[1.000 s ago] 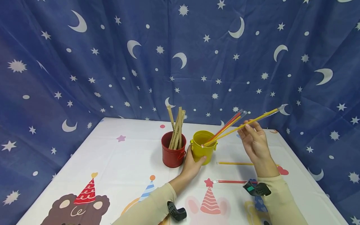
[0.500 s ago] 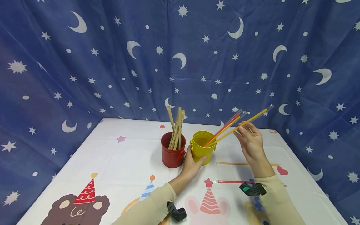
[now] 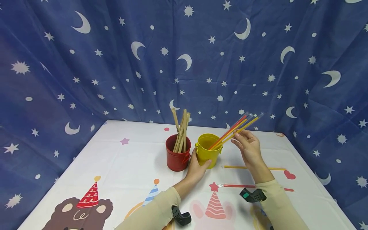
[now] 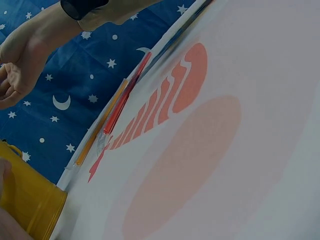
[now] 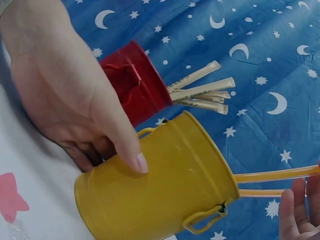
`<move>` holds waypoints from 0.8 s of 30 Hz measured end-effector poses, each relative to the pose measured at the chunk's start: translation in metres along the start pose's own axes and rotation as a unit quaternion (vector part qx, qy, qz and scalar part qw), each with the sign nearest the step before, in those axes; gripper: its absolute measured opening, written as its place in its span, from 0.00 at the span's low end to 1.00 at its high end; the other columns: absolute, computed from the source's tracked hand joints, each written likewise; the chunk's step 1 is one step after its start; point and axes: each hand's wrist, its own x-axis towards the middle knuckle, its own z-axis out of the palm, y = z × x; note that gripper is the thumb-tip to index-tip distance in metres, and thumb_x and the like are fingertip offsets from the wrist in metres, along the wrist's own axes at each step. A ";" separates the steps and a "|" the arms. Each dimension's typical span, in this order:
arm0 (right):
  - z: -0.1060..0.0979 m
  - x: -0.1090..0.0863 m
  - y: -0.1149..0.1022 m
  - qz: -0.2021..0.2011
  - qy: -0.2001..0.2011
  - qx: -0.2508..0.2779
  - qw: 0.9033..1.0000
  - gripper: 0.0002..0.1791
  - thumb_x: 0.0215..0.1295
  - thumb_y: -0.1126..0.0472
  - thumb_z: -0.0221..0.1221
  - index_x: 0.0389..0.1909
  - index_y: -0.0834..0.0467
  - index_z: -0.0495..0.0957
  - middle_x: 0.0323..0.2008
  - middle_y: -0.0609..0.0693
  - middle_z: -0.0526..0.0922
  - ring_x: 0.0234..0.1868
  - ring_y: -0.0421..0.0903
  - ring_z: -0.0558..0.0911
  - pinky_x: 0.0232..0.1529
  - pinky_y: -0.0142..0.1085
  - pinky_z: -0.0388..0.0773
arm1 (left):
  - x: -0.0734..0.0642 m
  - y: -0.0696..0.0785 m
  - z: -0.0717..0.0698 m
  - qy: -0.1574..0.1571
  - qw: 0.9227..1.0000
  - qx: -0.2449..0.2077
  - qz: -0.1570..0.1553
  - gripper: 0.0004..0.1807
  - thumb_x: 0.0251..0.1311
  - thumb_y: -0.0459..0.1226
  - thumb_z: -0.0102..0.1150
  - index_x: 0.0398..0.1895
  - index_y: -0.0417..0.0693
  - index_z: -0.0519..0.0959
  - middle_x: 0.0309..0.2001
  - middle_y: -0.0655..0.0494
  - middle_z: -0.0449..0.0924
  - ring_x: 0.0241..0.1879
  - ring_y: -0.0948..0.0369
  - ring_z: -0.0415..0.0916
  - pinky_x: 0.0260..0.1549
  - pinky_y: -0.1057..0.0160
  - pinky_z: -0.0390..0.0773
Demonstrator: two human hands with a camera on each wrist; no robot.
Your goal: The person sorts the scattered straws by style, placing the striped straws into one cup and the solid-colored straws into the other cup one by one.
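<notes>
A yellow bucket stands on the table, and my left hand grips its left side, thumb across the front in the right wrist view. Right of the bucket, my right hand pinches a yellow drinking straw in a clear wrapper. This straw slants down to the left, its lower end in the bucket's mouth. A red straw and an orange one lean beside it in the same bucket. Only the right hand's fingers show at the edge of the right wrist view.
Left of the yellow bucket stands a red bucket with several paper-wrapped sticks. A wrapped yellow straw and a wrapped red straw lie on the table at right. A blue starry curtain hangs behind.
My right hand has moved left and slightly down toward the yellow bucket, sliding the pinched straw further in beside the other straws. My left hand stays on the bucket.
</notes>
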 end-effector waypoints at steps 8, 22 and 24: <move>-0.001 0.000 0.007 0.020 -0.014 -0.027 0.999 0.07 0.72 0.68 0.58 0.39 0.53 0.80 0.37 0.41 0.88 0.40 0.37 0.86 0.45 0.29 0.86 | 0.000 0.001 0.001 0.005 1.000 0.002 0.000 0.47 0.65 0.40 0.63 0.80 0.42 0.48 0.77 0.40 0.56 0.77 0.43 0.55 0.77 0.38 0.53; 0.002 0.000 0.018 0.058 -0.009 -0.094 0.994 0.04 0.73 0.64 0.59 0.38 0.51 0.78 0.35 0.37 0.86 0.41 0.35 0.84 0.46 0.28 0.84 | 0.000 0.000 0.001 0.006 1.000 0.000 0.002 0.47 0.64 0.41 0.63 0.80 0.42 0.48 0.77 0.40 0.57 0.76 0.44 0.56 0.77 0.38 0.53; 0.002 -0.001 0.020 0.057 -0.010 -0.098 0.994 0.04 0.73 0.64 0.58 0.38 0.51 0.78 0.35 0.37 0.85 0.40 0.35 0.84 0.46 0.28 0.84 | 0.000 -0.001 0.001 0.007 1.000 0.000 0.002 0.47 0.64 0.41 0.63 0.80 0.42 0.49 0.77 0.40 0.57 0.76 0.44 0.56 0.77 0.38 0.53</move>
